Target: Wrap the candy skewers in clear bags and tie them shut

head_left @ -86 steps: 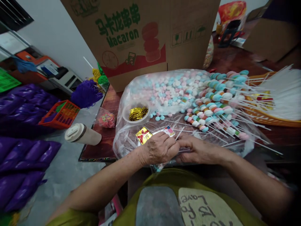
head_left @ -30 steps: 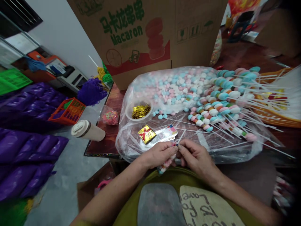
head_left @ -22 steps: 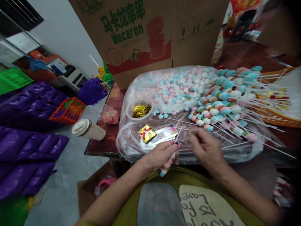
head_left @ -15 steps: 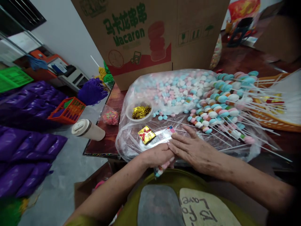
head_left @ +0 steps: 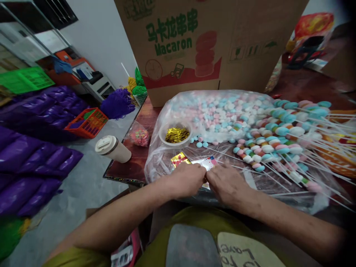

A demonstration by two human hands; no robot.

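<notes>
My left hand (head_left: 189, 180) and my right hand (head_left: 228, 184) meet knuckle to knuckle over the table's front edge. Both are closed, with fingers curled in; whatever they pinch is hidden between them. Just beyond the fingers lies a shiny printed packet (head_left: 209, 162), partly covered by the hands. A gold-and-red square pouch (head_left: 179, 158) sits behind my left hand. Farther back stands a white bowl (head_left: 164, 142) of gold twist ties (head_left: 177, 135). To the right of my right hand, skewers of pastel candies (head_left: 268, 148) are piled, their white sticks pointing right.
A clear bag of loose candies (head_left: 219, 111) lies before a large cardboard box (head_left: 178, 83). On the left corner are a lidded cup (head_left: 118, 150) and a small bag of pink sweets (head_left: 139, 137). An orange crate (head_left: 87, 122) and purple packs (head_left: 25, 178) stand beyond the table.
My right hand was spread flat against the left; now its fingers are curled shut. The candy skewer below my left hand is out of sight. The view has shifted left.
</notes>
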